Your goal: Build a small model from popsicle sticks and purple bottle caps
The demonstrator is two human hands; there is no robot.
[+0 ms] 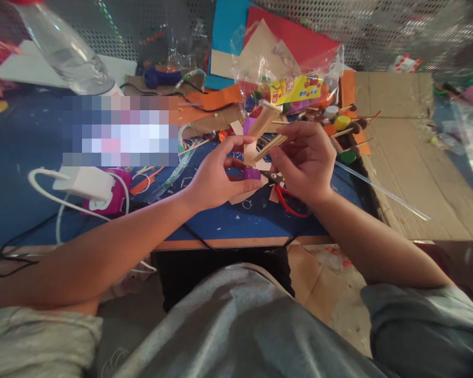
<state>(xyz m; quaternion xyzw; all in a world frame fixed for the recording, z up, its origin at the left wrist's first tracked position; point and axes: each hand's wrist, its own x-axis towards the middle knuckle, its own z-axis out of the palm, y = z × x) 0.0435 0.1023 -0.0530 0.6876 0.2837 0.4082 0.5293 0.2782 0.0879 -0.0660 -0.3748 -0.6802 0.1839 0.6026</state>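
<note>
My left hand [216, 173] has its thumb and fingers closed around a small cardboard piece [249, 153] with purple caps [252, 174] at its ends. Several thin wooden sticks [269, 147] are pinched in my right hand [305, 160], their near ends against or just over the cardboard piece; I cannot tell if they touch. Just beyond the caps a tan cardboard strip or roll [263, 119] slants upward, and whether it is joined to the held piece is unclear. Scissors with red handles [294, 207] lie beneath my right hand, blades partly hidden.
A water bottle [71, 58] stands at back left. A white charger [89, 184] sits in a magenta socket block [120, 191], with cables around it. A plastic bag [299, 86], coloured caps [342, 123] and a clear rod [386, 190] lie behind and right, near cardboard [413, 163].
</note>
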